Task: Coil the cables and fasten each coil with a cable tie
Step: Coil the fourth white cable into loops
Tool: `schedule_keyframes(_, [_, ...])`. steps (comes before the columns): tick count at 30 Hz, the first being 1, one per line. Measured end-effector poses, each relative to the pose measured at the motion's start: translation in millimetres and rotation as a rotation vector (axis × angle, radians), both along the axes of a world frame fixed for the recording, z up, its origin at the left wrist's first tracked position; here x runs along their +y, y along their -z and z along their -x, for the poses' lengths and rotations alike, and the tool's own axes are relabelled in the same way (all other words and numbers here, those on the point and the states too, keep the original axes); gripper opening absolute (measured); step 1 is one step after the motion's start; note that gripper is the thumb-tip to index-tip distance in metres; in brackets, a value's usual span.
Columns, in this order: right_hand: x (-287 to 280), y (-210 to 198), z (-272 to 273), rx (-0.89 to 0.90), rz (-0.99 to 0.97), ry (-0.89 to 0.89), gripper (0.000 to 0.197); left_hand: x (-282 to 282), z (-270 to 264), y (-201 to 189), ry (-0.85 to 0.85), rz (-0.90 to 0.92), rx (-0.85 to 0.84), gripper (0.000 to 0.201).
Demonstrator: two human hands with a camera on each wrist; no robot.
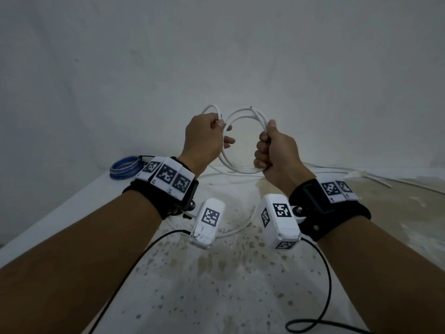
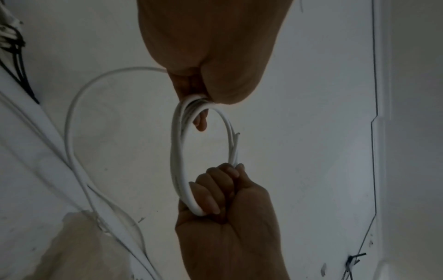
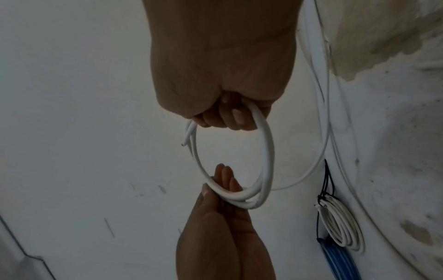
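Head view. I am holding a white cable coil [image 1: 240, 141] upright above the stained white bench [image 1: 216, 273], one hand on each side. My left hand [image 1: 204, 138] is pinching the coil's left edge between thumb and fingers, two fingertips poking through the ring. My right hand [image 1: 274, 150] is gripping the right edge in a closed fist, thumb up. A cut end is sticking out at the top of the coil. The loose tail is looping out behind my left hand and trailing down onto the bench; part of it is passing out of sight under my wrists. A blue coil [image 1: 125, 167] is lying at the bench's far left corner, half hidden by my wristband. Pale cable ties [image 1: 361, 175] are lying at far right, hard to count.

Left wrist view. My left hand [image 2: 210, 56] is blocking most of its own fingers; only one fingertip is showing behind the white cable coil [image 2: 177, 151]. My right hand [image 2: 227, 208] is clenching the far side.

Right wrist view. My right hand [image 3: 220, 75] is curling round the white cable coil [image 3: 266, 151]; my left hand [image 3: 215, 227] is holding the opposite side with fingers fairly straight. A tied white coil [image 3: 340, 225] is lying by the blue coil [image 3: 335, 261], which is cut off by the frame.
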State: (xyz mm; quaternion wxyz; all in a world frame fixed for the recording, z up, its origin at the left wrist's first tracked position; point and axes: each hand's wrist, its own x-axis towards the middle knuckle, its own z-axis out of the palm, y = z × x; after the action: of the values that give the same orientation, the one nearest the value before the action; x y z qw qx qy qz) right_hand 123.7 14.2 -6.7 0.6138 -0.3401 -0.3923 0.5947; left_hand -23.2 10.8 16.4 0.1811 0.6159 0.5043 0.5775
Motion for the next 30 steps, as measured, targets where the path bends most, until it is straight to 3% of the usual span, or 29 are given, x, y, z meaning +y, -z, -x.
schedule_keyframes(4, [-7.4,-5.6,-1.6,-0.049,0.0,-0.061,0.047,-3.4,0.8,-4.0,-0.03,-0.051,0.03,0.033])
schedule_keyframes(9, [-15.9,-12.9,-5.7,-0.188,-0.065,0.006,0.045,-9.7,-0.2,-10.6,0.066,-0.028,-0.01,0.023])
schedule_keyframes(14, [-27.3,-13.6,-2.7,-0.211,-0.065,0.005,0.045,-23.4,0.2,-13.6,0.007,-0.117,0.259,0.032])
schedule_keyframes(19, [-37.5,-15.2,-7.3,-0.173,-0.077,-0.079,0.045,-34.7,4.7,-25.2,0.083,-0.094,0.364,0.024])
schedule_keyframes(30, [-47.3,-22.0,-13.4,-0.258,-0.156,-0.161,0.045,-49.6,12.1,-44.9,0.29,-0.033,0.29,0.029])
